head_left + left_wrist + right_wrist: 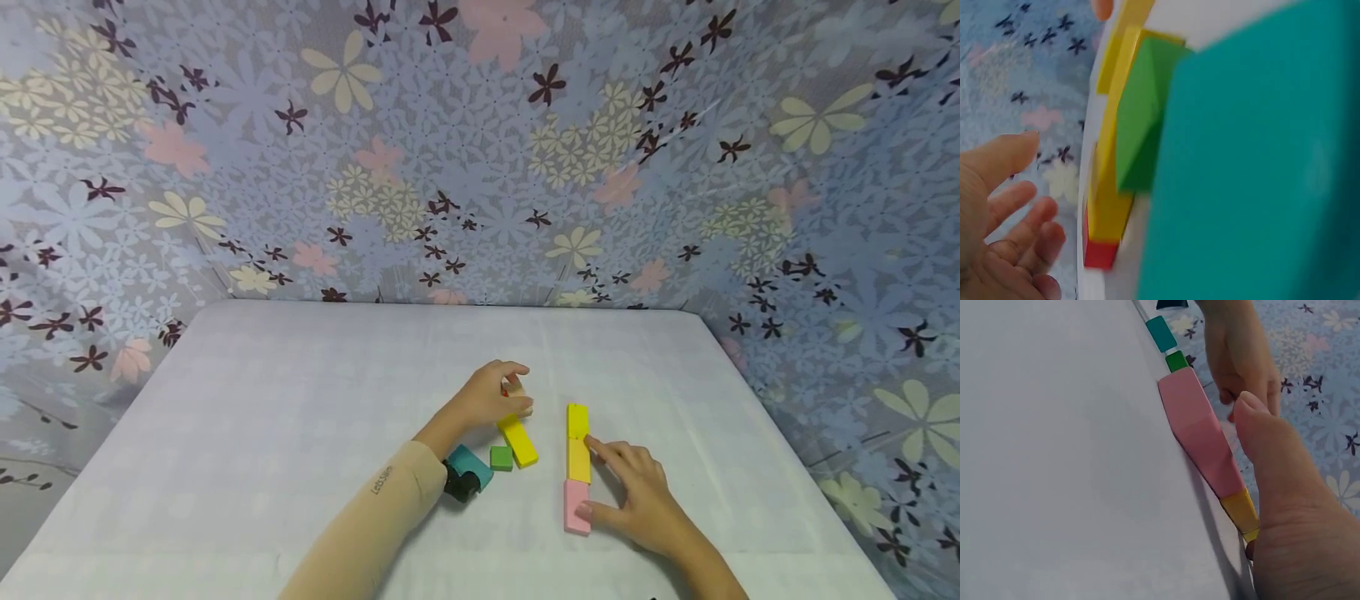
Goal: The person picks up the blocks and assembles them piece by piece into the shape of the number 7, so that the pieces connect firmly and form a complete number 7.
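In the head view my left hand (489,398) hovers over the far end of a loose group of blocks, its thumb and fingers apart. The left wrist view shows nothing between them. Near it are a red block (1100,245), mostly hidden in the head view, and a slanted yellow block (518,441). My right hand (643,500) lies along the right side of a straight row. Its index fingertip is at the yellow blocks (578,460), and its thumb tip is over the pink block (576,515); contact is unclear.
A small green block (501,458) sits left of the slanted yellow one. Beside it, partly under the left forearm, is a teal block (471,468) with black round parts (463,487). White cloth covers the table (300,400); a flowered curtain (450,167) hangs behind.
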`<state>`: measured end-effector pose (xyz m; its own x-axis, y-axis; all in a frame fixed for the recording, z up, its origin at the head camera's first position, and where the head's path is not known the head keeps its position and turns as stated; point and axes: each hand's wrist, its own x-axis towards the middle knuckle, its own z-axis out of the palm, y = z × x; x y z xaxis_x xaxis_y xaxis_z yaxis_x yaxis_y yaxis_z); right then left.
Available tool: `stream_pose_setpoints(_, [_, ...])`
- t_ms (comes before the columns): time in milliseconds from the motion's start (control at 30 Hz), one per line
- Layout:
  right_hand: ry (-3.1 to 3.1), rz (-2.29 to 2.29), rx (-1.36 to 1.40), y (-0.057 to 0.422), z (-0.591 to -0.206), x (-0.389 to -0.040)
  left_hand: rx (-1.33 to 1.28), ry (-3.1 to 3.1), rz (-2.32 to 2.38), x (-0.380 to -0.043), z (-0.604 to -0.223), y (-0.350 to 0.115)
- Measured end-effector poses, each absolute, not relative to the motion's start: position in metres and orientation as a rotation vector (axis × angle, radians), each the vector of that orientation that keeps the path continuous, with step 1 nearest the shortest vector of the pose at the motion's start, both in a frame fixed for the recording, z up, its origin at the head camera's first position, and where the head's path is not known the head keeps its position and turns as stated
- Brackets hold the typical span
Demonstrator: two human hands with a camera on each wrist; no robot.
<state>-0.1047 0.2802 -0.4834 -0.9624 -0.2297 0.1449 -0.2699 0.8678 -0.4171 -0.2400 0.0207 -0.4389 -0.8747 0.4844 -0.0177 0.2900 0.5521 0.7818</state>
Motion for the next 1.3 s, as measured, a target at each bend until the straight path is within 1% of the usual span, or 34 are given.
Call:
stream_pose_setpoints(267, [-2.921, 0.73, 0.474, 0.285, -0.486, -0.112, 0.555, 2.622, 1.201, -0.234, -0.445, -0.012])
stream_pose_setpoints(667, [-2.903, 0.727, 0.502, 0.286, -0.487, -0.113, 0.552, 2.702, 1.037, -0.2, -0.444, -0.031])
stream_pose_setpoints(967, [-2.896, 0.707, 0.511, 0.286, -0.488, -0.112, 0.613, 2.745, 0.829, -0.178, -0.446, -0.04])
stream_pose_setpoints(1300, [-2.92, 0.707, 0.488, 0.287, -0.488, -0.113, 0.658, 2.784, 0.745, -0.173, -0.45, -0.032])
